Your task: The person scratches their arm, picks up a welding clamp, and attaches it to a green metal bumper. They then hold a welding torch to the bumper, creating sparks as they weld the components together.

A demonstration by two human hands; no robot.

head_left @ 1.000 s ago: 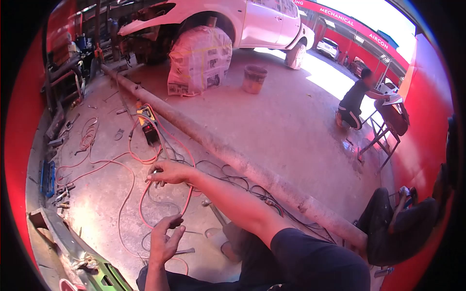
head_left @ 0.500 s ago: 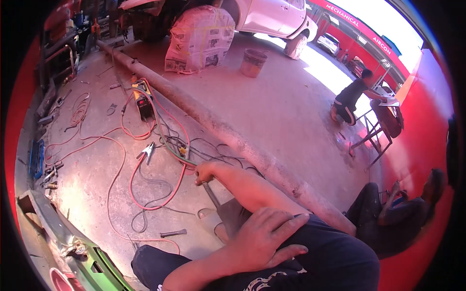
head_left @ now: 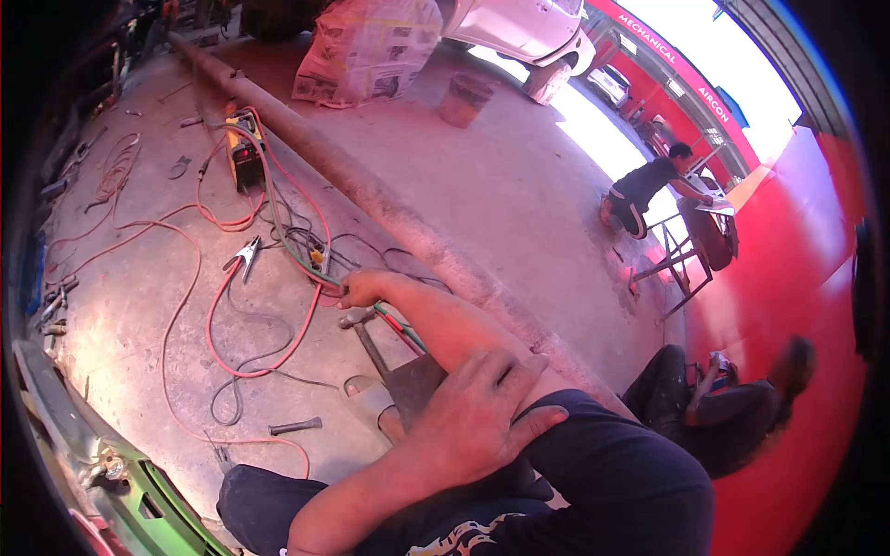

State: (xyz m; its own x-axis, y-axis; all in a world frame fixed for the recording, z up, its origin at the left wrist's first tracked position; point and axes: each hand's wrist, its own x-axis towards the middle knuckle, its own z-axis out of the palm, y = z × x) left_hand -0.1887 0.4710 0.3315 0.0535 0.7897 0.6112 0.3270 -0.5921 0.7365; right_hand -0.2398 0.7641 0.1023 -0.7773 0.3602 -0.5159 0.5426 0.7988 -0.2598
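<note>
My right hand (head_left: pixel 359 289) reaches out with its fingers closed around green and red cables (head_left: pixel 311 271), which continue below it toward my leg. Just under that hand lies a hammer (head_left: pixel 371 345), its head on the floor side and its handle running to a dark flat piece (head_left: pixel 413 385). My left hand (head_left: pixel 477 408) rests across my right forearm and knee, fingers spread, holding nothing. Left of my right hand, a metal clamp (head_left: pixel 247 256) lies on the floor beside a looped red cable. The yellow and black machine (head_left: pixel 246 159) with a lit red display stands farther off.
A long pipe (head_left: pixel 408 222) crosses the floor diagonally. A bolt-like rod (head_left: pixel 296 426) lies near my left knee. Green metal part (head_left: pixel 171 505) is at lower left. Beyond stand a bucket (head_left: pixel 464 100) and white vehicle (head_left: pixel 519 32). One person (head_left: pixel 644 185) crouches by a stand; another (head_left: pixel 714 408) sits at right.
The view has shifted, so most things appear farther left and higher. The hammer's head now shows below my right hand, which has come off the hammer's end and remains at the cables.
</note>
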